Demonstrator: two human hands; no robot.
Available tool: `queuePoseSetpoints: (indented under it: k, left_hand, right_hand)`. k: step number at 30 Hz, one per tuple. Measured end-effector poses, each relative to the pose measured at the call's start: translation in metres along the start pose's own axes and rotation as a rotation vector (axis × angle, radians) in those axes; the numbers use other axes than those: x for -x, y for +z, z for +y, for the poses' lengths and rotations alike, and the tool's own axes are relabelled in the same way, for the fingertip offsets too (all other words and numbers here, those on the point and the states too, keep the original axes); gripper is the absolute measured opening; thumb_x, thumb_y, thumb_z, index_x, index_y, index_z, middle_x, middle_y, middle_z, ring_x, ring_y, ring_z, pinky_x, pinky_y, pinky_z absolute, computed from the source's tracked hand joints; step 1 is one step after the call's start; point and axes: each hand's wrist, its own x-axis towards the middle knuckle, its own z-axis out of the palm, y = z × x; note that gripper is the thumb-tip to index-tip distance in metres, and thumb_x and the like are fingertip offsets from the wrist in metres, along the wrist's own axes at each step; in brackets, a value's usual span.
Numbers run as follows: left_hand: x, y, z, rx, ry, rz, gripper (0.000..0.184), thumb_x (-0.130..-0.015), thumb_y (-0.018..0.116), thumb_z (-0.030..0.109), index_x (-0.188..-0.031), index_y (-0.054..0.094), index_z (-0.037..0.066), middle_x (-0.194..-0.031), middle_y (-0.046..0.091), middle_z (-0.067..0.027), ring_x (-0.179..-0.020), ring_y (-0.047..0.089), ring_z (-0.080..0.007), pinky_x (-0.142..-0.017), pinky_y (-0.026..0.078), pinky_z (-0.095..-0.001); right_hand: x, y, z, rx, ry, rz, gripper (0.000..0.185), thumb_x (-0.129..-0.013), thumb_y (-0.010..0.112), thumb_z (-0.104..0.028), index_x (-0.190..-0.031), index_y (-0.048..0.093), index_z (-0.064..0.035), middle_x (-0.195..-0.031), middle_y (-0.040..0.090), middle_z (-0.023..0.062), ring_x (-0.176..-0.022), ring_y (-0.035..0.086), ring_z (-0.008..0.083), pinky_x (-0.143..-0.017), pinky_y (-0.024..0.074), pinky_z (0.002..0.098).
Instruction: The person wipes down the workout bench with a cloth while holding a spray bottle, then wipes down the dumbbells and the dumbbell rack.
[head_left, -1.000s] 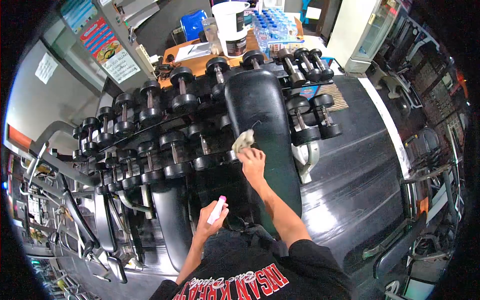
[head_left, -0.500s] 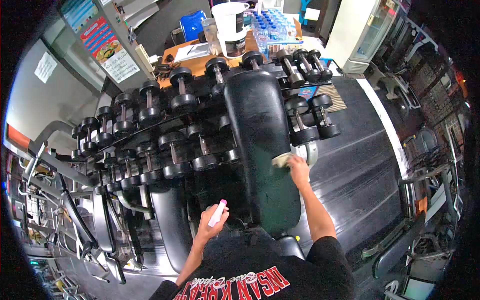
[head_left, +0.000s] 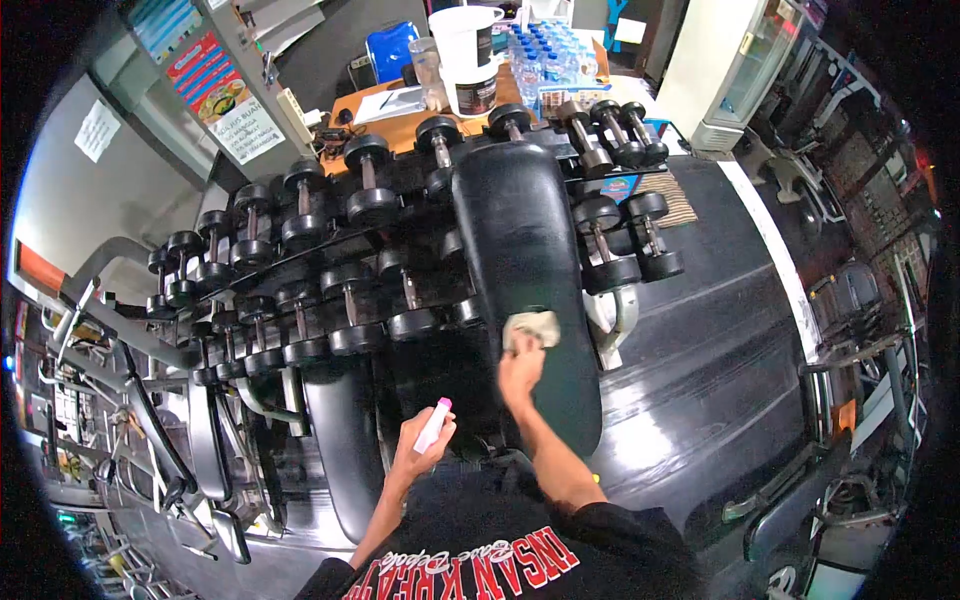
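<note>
A black padded weight bench [head_left: 520,220] rises in front of me, its backrest tilted up. My right hand [head_left: 521,368] is closed on a crumpled cream cloth [head_left: 533,326], pressed against the middle of the backrest pad. The hand is slightly blurred. Lower and to the left, my left hand [head_left: 421,446] is wrapped round a small white bottle with a pink top [head_left: 434,424], held upright at a slant, apart from the bench.
Behind the bench a two-tier rack carries several black dumbbells [head_left: 370,180]. A second black bench [head_left: 342,440] stands at left. Beyond the rack, a wooden desk [head_left: 350,104] bears a white tub [head_left: 468,50] and bottled water [head_left: 545,55]. Black flooring [head_left: 700,330] lies to the right.
My right hand and the cloth have moved left across the backrest, from its right edge to its middle. My left hand keeps its place with the bottle.
</note>
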Motion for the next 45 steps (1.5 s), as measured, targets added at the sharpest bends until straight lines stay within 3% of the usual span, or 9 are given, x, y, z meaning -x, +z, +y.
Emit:
queuePoseSetpoints:
  k: [4,10,18,22,29,34,37,40,45]
  left_hand:
    - [-0.007,0.006,0.006,-0.036,0.148,0.016,0.010,-0.088,0.064,0.009,-0.095,0.062,0.002,-0.061,0.057,0.0001,-0.051,0.053,-0.0062,-0.048,0.042,-0.0236]
    - [0.003,0.003,0.002,0.068,0.015,0.035,0.012,-0.084,0.066,0.008,-0.094,0.066,0.003,-0.074,0.063,-0.0069,-0.062,0.060,-0.0133,-0.060,0.047,-0.0261]
    - [0.006,0.002,-0.011,0.004,0.155,0.012,0.011,-0.088,0.063,0.010,-0.095,0.062,0.002,-0.064,0.059,-0.0003,-0.053,0.054,-0.0060,-0.050,0.043,-0.0235]
    - [0.010,-0.001,-0.008,0.004,0.148,0.047,0.011,-0.088,0.064,0.011,-0.096,0.062,0.003,-0.063,0.057,0.0009,-0.053,0.053,-0.0060,-0.050,0.042,-0.0230]
    - [0.020,-0.002,-0.013,0.029,0.173,0.067,0.013,-0.088,0.065,0.013,-0.096,0.062,0.002,-0.064,0.057,0.0006,-0.052,0.052,-0.0056,-0.049,0.041,-0.0234]
    - [0.022,-0.003,-0.013,0.080,0.093,0.056,0.014,-0.089,0.065,0.013,-0.096,0.061,0.003,-0.065,0.057,0.0009,-0.051,0.052,-0.0051,-0.048,0.041,-0.0226]
    - [0.023,-0.004,-0.016,0.084,0.104,0.060,0.013,-0.088,0.065,0.013,-0.096,0.061,0.002,-0.065,0.057,0.0011,-0.051,0.052,-0.0048,-0.048,0.041,-0.0220]
    - [0.025,-0.005,-0.006,0.093,0.112,0.083,0.013,-0.088,0.065,0.012,-0.096,0.061,0.002,-0.065,0.057,0.0010,-0.052,0.052,-0.0047,-0.049,0.041,-0.0218]
    - [0.023,0.000,-0.002,0.114,0.075,0.097,0.013,-0.086,0.066,0.009,-0.096,0.063,0.001,-0.069,0.059,-0.0022,-0.057,0.054,-0.0074,-0.053,0.043,-0.0234]
  right_hand:
    - [0.055,0.016,-0.023,-0.068,-0.090,-0.580,0.038,-0.074,0.062,-0.004,-0.108,0.070,-0.0187,-0.113,0.064,0.0103,-0.099,0.060,0.0326,-0.087,0.0510,0.0421]
    - [0.026,-0.014,-0.031,-0.707,0.046,-0.458,0.039,-0.079,0.063,-0.006,-0.118,0.062,-0.0076,-0.114,0.065,0.0151,-0.103,0.064,0.0284,-0.091,0.0492,0.0370]
    - [-0.085,-0.072,0.036,0.063,-0.286,-0.170,0.045,-0.079,0.068,-0.007,-0.121,0.061,-0.0231,-0.117,0.054,0.0115,-0.104,0.057,0.0300,-0.085,0.0508,0.0386]
    - [-0.079,-0.058,0.029,-0.105,-0.111,-0.021,0.041,-0.080,0.069,-0.011,-0.120,0.060,-0.0172,-0.119,0.056,0.0135,-0.111,0.055,0.0317,-0.084,0.0506,0.0397]
    - [-0.059,-0.042,0.040,0.192,-0.456,-0.007,0.055,-0.081,0.070,-0.031,-0.127,0.053,-0.0067,-0.137,0.045,0.0197,-0.132,0.039,0.0386,-0.109,0.0300,0.0527]
    - [-0.096,-0.060,0.066,0.166,-0.590,-0.069,0.042,-0.073,0.067,-0.006,-0.114,0.057,-0.0074,-0.124,0.056,0.0111,-0.119,0.050,0.0316,-0.102,0.0410,0.0420]
    - [-0.103,-0.078,0.079,0.166,-0.343,0.003,0.037,-0.073,0.064,-0.004,-0.109,0.058,-0.0050,-0.114,0.058,0.0133,-0.107,0.055,0.0349,-0.093,0.0441,0.0428]
    - [-0.100,-0.063,0.115,0.169,0.294,-0.066,0.031,-0.084,0.064,-0.019,-0.113,0.059,-0.0083,-0.112,0.060,0.0161,-0.105,0.056,0.0369,-0.090,0.0445,0.0455]
    - [-0.070,-0.027,0.106,0.154,0.209,0.138,0.038,-0.084,0.066,-0.021,-0.121,0.061,-0.0161,-0.107,0.059,0.0158,-0.097,0.056,0.0383,-0.085,0.0454,0.0470]
